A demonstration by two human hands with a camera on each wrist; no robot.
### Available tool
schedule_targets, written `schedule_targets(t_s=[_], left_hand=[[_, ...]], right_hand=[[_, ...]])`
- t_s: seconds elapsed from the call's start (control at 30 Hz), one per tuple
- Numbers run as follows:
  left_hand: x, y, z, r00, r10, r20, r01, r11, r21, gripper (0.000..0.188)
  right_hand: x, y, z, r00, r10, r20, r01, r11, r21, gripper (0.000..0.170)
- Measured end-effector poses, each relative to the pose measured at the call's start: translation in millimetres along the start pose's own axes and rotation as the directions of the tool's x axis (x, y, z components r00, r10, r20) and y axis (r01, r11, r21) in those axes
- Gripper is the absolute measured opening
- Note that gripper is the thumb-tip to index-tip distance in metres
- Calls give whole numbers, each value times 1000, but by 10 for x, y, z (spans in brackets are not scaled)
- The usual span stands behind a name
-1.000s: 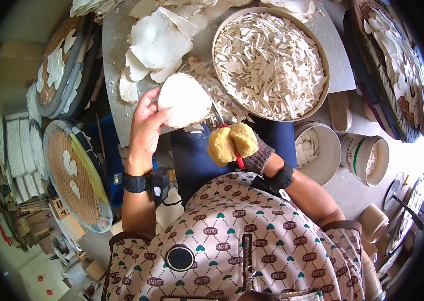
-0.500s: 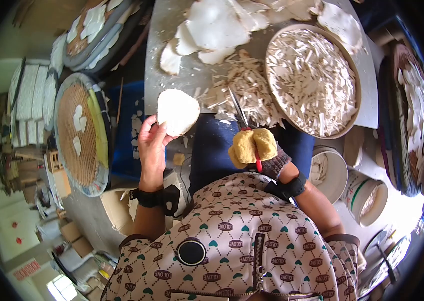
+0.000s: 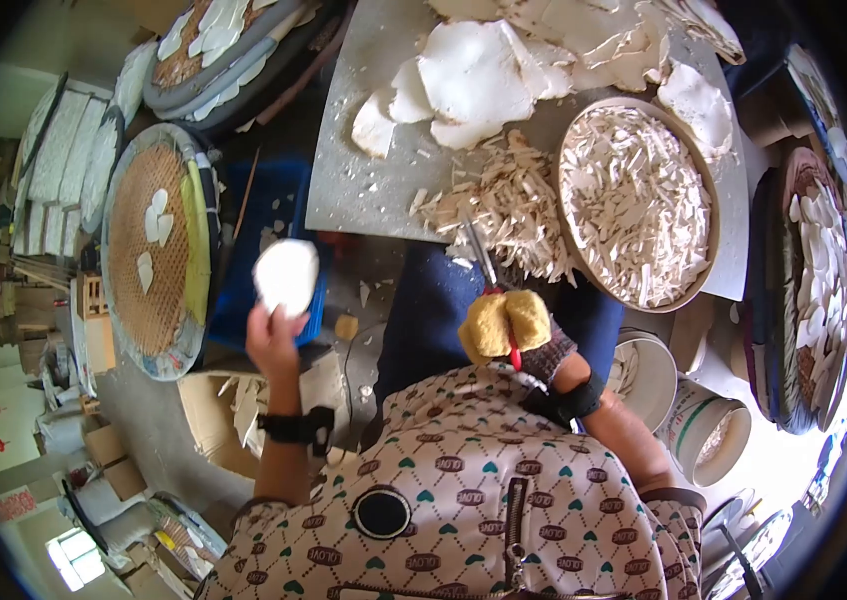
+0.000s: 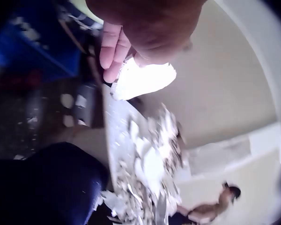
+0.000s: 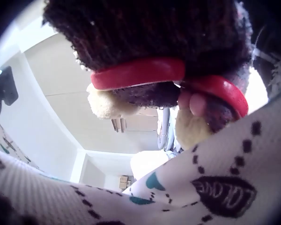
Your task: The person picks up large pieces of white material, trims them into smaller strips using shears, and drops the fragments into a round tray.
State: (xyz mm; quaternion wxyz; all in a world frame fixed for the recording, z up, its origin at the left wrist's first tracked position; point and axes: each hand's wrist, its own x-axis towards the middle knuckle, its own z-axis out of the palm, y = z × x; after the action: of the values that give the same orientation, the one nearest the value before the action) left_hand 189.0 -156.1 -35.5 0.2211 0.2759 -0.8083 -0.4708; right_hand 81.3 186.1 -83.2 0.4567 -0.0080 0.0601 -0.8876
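My left hand [image 3: 273,342] pinches a flat white slice [image 3: 286,278] between thumb and fingers. In the head view it is left of the table, overlapping a blue crate [image 3: 268,215] below; the left wrist view shows thumb and fingertips at the slice's edge [image 4: 143,79]. In my right hand [image 3: 551,357], which wears a dark knit glove with yellow foam padding [image 3: 505,325], is a pair of scissors [image 3: 480,255]. Their blades point up toward the table edge. The red scissor handles [image 5: 138,75] loop round the gloved fingers in the right wrist view.
On the metal table [image 3: 363,195] lie large white slices [image 3: 473,75], a heap of cut strips [image 3: 513,190] and a round tray [image 3: 561,215] full of strips. Buckets [image 3: 643,375] stand at right, a cardboard box [image 3: 218,415] and a woven drying tray [image 3: 148,270] at left.
My left hand has carried the white slice left and down, from the table's front edge to above the blue crate. The right hand still holds the scissors over the lap. The head view has shifted.
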Motion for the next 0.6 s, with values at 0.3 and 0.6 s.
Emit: schedule_targets(t_s=[0.3, 0.6], left_hand=[[-564, -1440, -1183, 571, -821, -16, 282, 215, -935, 44], [1183, 962, 1608, 921, -28, 388, 162, 934, -318, 34]], right_hand=[[-35, 35, -79, 976, -150, -160, -68, 486, -871, 32], [-163, -174, 57, 976, -203, -75, -30, 219, -975, 26]])
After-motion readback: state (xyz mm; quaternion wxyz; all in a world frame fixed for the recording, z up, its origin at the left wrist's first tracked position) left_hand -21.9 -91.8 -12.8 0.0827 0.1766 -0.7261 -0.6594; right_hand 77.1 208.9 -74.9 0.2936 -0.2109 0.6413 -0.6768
